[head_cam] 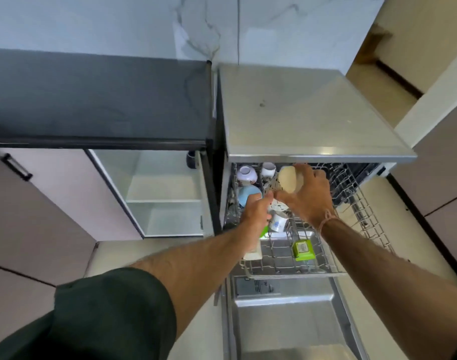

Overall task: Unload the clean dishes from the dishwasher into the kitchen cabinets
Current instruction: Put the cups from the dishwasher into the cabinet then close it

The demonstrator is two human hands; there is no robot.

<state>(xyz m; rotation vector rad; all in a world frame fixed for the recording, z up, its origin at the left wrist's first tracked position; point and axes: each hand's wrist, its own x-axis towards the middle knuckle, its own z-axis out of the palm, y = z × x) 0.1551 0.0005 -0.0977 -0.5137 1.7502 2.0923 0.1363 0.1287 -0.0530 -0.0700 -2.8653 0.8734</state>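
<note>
The dishwasher's wire rack (323, 258) is pulled out over the open door (287, 326). My right hand (309, 196) grips a cream patterned cup (289, 181) above the rack's back left part. My left hand (256, 213) is closed around a white patterned mug (278, 206) just beside it. In the rack stand a lilac bowl (246, 174), a white cup (268, 169), a blue bowl (248, 194), a white mug with a blue print (278, 224) and a green lid (303, 250). My left forearm hides part of a pale container (253, 252).
An open cabinet (167, 193) with pale shelves stands left of the dishwasher, with a dark cup (191, 159) at its top right. A black countertop (97, 97) is above it, and a grey worktop (300, 110) is over the dishwasher. Closed cabinet doors flank both sides.
</note>
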